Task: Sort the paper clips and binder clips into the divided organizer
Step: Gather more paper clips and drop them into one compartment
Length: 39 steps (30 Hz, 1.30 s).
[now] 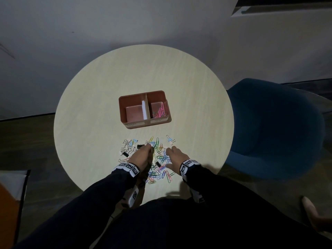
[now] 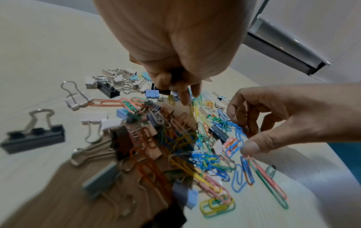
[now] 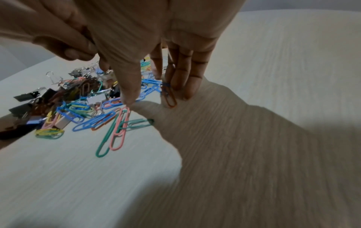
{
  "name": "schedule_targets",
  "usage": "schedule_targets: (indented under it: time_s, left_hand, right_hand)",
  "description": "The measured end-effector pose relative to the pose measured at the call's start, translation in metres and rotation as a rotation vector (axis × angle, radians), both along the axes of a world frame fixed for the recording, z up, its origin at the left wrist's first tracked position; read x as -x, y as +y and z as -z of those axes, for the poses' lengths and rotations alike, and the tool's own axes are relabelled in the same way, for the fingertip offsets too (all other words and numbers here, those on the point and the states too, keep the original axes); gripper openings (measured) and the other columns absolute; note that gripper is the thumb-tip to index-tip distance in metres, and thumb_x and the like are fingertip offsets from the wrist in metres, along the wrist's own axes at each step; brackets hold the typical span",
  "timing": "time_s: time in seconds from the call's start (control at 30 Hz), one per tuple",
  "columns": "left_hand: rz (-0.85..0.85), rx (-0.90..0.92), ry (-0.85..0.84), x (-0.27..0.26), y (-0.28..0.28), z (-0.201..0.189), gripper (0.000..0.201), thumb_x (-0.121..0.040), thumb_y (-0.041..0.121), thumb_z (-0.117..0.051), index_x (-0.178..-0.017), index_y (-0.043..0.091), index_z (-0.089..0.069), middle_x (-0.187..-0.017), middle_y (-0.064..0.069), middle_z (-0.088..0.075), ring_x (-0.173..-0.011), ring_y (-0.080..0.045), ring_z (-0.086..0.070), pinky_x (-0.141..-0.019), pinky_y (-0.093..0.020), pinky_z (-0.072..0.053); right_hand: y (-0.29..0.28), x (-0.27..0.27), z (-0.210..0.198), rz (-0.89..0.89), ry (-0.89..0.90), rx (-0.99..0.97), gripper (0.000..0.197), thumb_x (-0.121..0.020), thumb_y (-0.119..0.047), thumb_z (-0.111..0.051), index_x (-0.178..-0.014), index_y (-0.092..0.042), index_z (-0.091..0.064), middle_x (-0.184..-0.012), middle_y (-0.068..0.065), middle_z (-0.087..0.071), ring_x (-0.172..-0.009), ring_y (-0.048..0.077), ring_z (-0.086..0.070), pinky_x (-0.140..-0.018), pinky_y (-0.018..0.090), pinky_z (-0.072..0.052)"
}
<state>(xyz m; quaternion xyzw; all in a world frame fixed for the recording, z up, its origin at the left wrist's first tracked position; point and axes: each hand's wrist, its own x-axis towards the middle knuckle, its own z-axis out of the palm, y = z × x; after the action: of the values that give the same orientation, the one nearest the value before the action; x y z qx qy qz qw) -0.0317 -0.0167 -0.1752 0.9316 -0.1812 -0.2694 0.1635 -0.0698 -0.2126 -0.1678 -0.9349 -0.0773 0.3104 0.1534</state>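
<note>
A red-brown divided organizer (image 1: 136, 124) stands mid-table; its right compartment holds several paper clips (image 1: 160, 111) and its left one looks bare. A mixed pile lies in front of me: coloured paper clips (image 1: 161, 169) to the right, binder clips (image 1: 128, 148) to the left. My left hand (image 1: 150, 147) hovers over the pile with its fingers curled round something dark (image 2: 174, 72), seemingly a black binder clip. My right hand (image 3: 154, 92) arches over the paper clips. Its thumb (image 3: 126, 95) presses beside a pink clip (image 3: 119, 132), and its fingertips (image 3: 183, 83) touch an orange clip (image 3: 171, 98).
The round pale wooden table (image 1: 107, 78) has bare surface behind and beside the organizer. A pale blue binder clip (image 1: 170, 140) lies apart, just right of the pile. A blue chair (image 1: 273, 126) stands to the right of the table, and a grey wall rises behind it.
</note>
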Motion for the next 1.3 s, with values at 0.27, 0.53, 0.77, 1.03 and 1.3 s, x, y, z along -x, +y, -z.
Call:
schedule_targets:
  time_s: [0.27,0.53,0.77,1.03,1.3]
  left_hand:
    - [0.068,-0.12,0.037,0.018,0.008,0.001,0.032,-0.086,0.027,-0.065,-0.112,0.016,-0.05,-0.112,-0.005,-0.047,-0.091,-0.028,-0.059,-0.066,-0.031,-0.041]
    - [0.157,-0.191,0.003,0.026,0.0,0.003,0.042,-0.086,0.022,-0.063,-0.126,0.021,-0.048,-0.115,-0.009,-0.049,-0.092,-0.033,-0.059,-0.068,-0.035,-0.044]
    - [0.171,-0.126,0.032,0.022,0.006,0.001,0.028,-0.094,0.024,-0.051,-0.122,0.025,-0.053,-0.112,-0.006,-0.055,-0.094,-0.029,-0.059,-0.07,-0.031,-0.044]
    - [0.141,-0.005,0.068,0.016,0.024,-0.007,0.022,-0.1,0.038,-0.039,-0.101,0.025,-0.057,-0.103,-0.004,-0.052,-0.091,-0.024,-0.057,-0.081,-0.037,-0.049]
    - [0.058,0.167,0.076,0.019,0.032,-0.019,0.021,-0.099,0.032,-0.046,-0.095,0.018,-0.061,-0.102,0.003,-0.046,-0.087,-0.017,-0.056,-0.079,-0.032,-0.049]
  right_hand:
    - [0.01,0.009,0.007,-0.084,-0.016,0.015,0.044,-0.089,-0.025,-0.068,-0.124,-0.009,-0.046,-0.123,0.012,-0.042,-0.115,0.031,-0.046,-0.076,0.039,-0.044]
    - [0.009,0.014,0.002,-0.115,-0.004,0.063,0.026,-0.098,-0.015,-0.054,-0.121,-0.007,-0.048,-0.12,0.014,-0.047,-0.11,0.033,-0.051,-0.077,0.04,-0.044]
    - [0.006,0.01,-0.01,-0.096,0.037,0.066,0.016,-0.099,-0.015,-0.049,-0.112,-0.011,-0.042,-0.095,0.014,-0.062,-0.07,0.03,-0.051,-0.06,0.034,-0.039]
    - [-0.003,0.01,-0.024,-0.03,0.047,0.025,0.013,-0.102,-0.022,-0.043,-0.113,-0.015,-0.041,-0.084,0.009,-0.052,-0.069,0.029,-0.048,-0.055,0.031,-0.032]
    - [-0.011,0.011,-0.029,0.062,0.029,-0.054,0.012,-0.103,-0.026,-0.038,-0.11,-0.017,-0.042,-0.092,0.013,-0.061,-0.071,0.029,-0.049,-0.062,0.033,-0.037]
